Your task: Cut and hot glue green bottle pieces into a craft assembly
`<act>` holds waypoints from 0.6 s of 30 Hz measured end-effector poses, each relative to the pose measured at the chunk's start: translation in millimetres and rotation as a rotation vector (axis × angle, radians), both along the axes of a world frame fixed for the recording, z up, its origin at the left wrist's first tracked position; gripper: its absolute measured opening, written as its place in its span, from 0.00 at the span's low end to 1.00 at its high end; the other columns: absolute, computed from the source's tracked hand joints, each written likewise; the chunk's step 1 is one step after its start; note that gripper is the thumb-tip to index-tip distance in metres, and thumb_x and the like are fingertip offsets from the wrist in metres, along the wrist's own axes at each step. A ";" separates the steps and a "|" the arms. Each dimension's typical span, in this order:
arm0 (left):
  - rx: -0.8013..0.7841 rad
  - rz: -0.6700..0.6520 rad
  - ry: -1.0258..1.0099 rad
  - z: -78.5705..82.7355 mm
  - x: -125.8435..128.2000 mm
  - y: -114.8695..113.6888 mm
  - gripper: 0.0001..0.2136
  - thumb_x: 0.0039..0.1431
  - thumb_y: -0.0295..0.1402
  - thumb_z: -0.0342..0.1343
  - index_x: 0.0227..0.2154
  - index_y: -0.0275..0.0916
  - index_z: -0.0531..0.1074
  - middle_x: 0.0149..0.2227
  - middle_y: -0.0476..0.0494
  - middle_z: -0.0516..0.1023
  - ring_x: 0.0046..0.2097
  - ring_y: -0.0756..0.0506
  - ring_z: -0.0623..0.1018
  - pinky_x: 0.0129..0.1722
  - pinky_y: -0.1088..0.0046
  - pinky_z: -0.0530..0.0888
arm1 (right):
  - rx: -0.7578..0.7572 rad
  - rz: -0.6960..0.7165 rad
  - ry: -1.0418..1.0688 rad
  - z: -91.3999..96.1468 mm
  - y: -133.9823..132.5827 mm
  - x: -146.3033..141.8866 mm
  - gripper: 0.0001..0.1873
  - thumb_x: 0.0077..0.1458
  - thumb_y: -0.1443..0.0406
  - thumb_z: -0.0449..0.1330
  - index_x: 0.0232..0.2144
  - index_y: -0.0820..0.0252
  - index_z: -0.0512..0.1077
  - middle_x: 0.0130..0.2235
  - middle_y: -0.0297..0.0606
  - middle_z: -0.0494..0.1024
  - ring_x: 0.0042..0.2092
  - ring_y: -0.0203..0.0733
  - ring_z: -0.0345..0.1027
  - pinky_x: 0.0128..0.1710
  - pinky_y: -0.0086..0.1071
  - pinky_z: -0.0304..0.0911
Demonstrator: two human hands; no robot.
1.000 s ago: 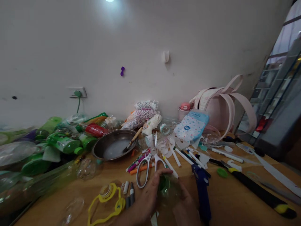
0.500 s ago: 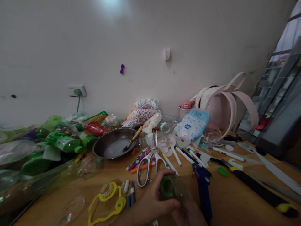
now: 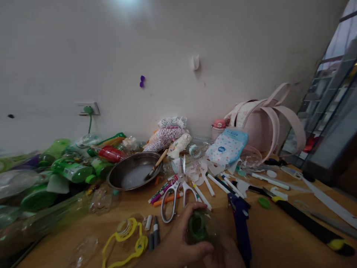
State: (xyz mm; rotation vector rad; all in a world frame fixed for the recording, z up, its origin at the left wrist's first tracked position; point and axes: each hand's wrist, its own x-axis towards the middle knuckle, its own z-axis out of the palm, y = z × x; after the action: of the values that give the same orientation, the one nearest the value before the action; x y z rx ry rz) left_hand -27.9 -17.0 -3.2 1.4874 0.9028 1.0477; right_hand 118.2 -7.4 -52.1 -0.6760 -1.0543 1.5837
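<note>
A see-through green plastic bottle is held low in front of me, its round dark-green opening facing me. My left hand curls around its left side, with fingers over the top and the thumb below the opening. Against the bottle's lower right side is my right hand, dim and mostly hidden, its fingers largely out of sight. Grey-handled scissors lie just beyond my left hand, blades pointing away. Right of my hands lies a dark blue glue gun. A yellow plastic ring with a strap rests to the left.
A metal bowl with a brush stands behind. Green bottles pile up at left. Markers lie scattered mid-table. A black-and-yellow knife lies at right. A pink backpack stands against the wall.
The view has shifted slightly, so the background sits a little further left. Both hands stay at the bottle, which has turned slightly in my grasp.
</note>
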 end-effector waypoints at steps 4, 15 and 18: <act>0.032 -0.010 0.038 -0.5 -1.3 -0.1 0.29 0.44 0.36 0.66 0.51 0.44 0.64 0.50 0.40 0.68 0.51 0.37 0.70 0.51 0.60 0.66 | -0.067 0.158 0.083 12.3 -5.1 -0.7 0.12 0.44 0.60 0.69 0.35 0.50 0.81 0.44 0.38 0.81 0.50 0.53 0.73 0.51 0.42 0.67; -0.010 -0.018 0.041 7.4 -0.7 -2.5 0.28 0.44 0.33 0.63 0.49 0.43 0.61 0.45 0.41 0.71 0.45 0.41 0.73 0.45 0.65 0.70 | 0.155 0.057 -0.406 3.0 -2.8 9.3 0.23 0.53 0.55 0.61 0.52 0.48 0.73 0.52 0.42 0.76 0.54 0.53 0.68 0.57 0.46 0.59; 0.003 -0.051 0.028 6.9 -0.9 -2.9 0.27 0.45 0.31 0.61 0.49 0.43 0.59 0.45 0.42 0.72 0.43 0.43 0.74 0.42 0.67 0.70 | 0.280 0.072 -0.544 10.4 -4.0 10.8 0.28 0.54 0.55 0.58 0.57 0.49 0.67 0.55 0.44 0.73 0.55 0.54 0.68 0.57 0.46 0.59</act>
State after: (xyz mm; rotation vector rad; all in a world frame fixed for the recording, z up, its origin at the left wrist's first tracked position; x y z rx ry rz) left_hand -28.8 -19.9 3.7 1.5231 0.8788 0.9930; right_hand 129.1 -11.3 -41.7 -0.9062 -1.6794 1.3001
